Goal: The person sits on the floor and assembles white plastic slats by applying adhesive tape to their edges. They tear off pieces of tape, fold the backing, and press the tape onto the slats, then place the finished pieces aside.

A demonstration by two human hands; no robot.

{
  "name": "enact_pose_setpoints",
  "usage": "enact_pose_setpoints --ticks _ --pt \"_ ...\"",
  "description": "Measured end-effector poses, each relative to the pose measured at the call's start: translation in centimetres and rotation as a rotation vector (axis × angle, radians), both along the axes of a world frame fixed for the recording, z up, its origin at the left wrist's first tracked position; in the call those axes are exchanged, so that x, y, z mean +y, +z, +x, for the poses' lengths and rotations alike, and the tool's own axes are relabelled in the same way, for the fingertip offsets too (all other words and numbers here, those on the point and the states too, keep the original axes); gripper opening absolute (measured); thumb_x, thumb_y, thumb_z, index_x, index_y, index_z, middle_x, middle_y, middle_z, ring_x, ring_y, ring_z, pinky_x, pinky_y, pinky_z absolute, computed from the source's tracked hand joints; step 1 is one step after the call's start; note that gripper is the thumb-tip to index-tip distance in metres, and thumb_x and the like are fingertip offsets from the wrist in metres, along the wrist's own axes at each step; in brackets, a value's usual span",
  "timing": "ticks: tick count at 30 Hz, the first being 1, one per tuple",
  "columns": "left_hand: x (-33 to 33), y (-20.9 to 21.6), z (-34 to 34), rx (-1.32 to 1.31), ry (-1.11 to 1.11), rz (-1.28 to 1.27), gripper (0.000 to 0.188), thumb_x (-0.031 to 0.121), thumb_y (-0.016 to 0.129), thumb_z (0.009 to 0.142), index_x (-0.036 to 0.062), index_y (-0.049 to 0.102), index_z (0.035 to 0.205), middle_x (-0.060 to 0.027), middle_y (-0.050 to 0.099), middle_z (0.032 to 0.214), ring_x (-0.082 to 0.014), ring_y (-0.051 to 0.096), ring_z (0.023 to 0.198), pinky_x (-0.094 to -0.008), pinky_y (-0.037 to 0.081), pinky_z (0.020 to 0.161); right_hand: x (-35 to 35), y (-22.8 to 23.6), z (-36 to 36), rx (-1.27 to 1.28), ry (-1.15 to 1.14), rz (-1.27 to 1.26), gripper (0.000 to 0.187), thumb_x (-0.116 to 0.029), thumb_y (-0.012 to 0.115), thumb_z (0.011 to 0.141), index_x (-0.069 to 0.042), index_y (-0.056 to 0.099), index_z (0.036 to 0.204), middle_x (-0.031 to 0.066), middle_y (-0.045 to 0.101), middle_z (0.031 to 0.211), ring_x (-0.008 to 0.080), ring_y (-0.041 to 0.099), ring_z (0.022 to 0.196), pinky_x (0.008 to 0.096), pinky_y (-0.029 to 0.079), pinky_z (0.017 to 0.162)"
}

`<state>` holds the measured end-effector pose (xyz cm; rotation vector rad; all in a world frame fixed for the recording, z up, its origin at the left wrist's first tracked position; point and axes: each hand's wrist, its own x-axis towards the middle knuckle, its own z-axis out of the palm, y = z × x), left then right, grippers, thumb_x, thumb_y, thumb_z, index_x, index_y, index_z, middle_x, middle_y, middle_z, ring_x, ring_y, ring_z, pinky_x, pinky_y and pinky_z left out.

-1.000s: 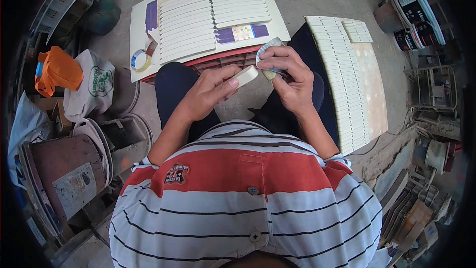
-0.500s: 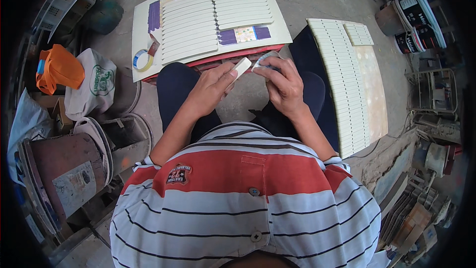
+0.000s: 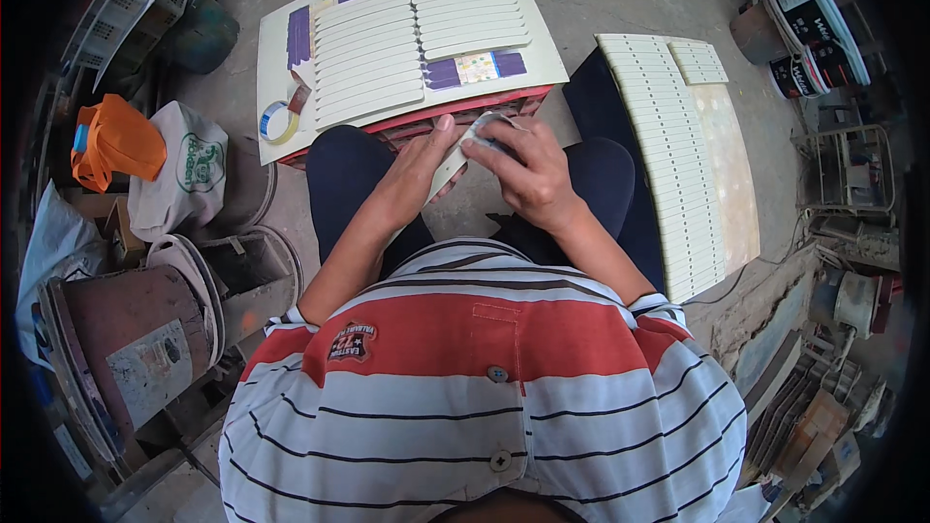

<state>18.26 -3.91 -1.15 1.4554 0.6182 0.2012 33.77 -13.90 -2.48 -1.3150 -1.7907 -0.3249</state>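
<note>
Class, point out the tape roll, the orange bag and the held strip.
Tape roll [image 3: 285,136], head view: its yellow side.
Orange bag [image 3: 122,139], head view: its middle.
Strip [image 3: 446,174], head view: its uncovered part.

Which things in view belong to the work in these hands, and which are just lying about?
Seemingly part of the work:
pale strip, in the left hand
thin sheet, in the right hand, at the strip
similar strips in rows, on the board ahead

Apparently just lying about:
orange bag
white bag
buckets, upper right
metal rack, right
</note>
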Motion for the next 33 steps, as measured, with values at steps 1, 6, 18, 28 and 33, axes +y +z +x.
enact_pose_setpoints --ticks 1,6,18,28,33 --pt "0.0 0.0 -0.1 -0.018 -0.005 0.015 0.058 0.051 0.022 0.096 0.0038 0.056 0.104 0.0025 0.044 0.065 -0.0048 0.039 0.053 -0.0195 0.030 0.045 0.1 0.0 0.3 0.010 -0.024 0.008 0.041 0.008 0.059 0.061 -0.008 0.067 0.098 0.0089 0.059 0.098 0.0267 0.056 0.086 0.0340 0.047 0.071" --pt "-0.1 0.6 0.1 -0.011 -0.029 0.138 0.041 0.039 0.037 0.095 0.0029 0.055 0.103 0.0029 0.044 0.065 -0.0040 0.040 0.053 -0.0188 0.031 0.045 -0.1 0.3 1.5 0.177 -0.092 -0.016 0.041 0.009 0.060 0.060 -0.008 0.068 0.096 0.0087 0.059 0.099 0.0255 0.057 0.086 0.0333 0.046 0.072" --pt "-0.9 1.7 0.2 -0.125 -0.023 0.260 0.036 0.036 0.039 0.093 0.0022 0.052 0.094 -0.0014 0.046 0.065 -0.0087 0.043 0.057 -0.0246 0.034 0.052 -0.9 2.1 -0.2 0.744 0.057 -0.160 0.031 0.010 0.052 0.071 -0.003 0.066 0.096 0.0111 0.063 0.100 0.0235 0.060 0.095 0.0319 0.046 0.084" --pt "-0.7 2.1 0.2 -0.149 0.003 0.458 0.041 0.038 0.038 0.091 0.0000 0.052 0.083 -0.0026 0.045 0.059 -0.0090 0.038 0.051 -0.0241 0.030 0.048 -1.2 3.6 0.0 0.555 0.083 -0.102 0.038 0.011 0.049 0.064 -0.003 0.068 0.094 0.0109 0.061 0.100 0.0232 0.060 0.094 0.0321 0.046 0.083" --pt "-0.9 2.2 0.2 -0.135 0.025 0.488 0.038 0.034 0.041 0.091 -0.0015 0.049 0.080 -0.0113 0.043 0.062 -0.0219 0.041 0.055 -0.0319 0.032 0.054 -1.2 2.8 0.4 0.604 0.036 -0.149 0.040 0.011 0.049 0.063 -0.004 0.068 0.094 0.0109 0.061 0.100 0.0226 0.060 0.094 0.0324 0.047 0.083"
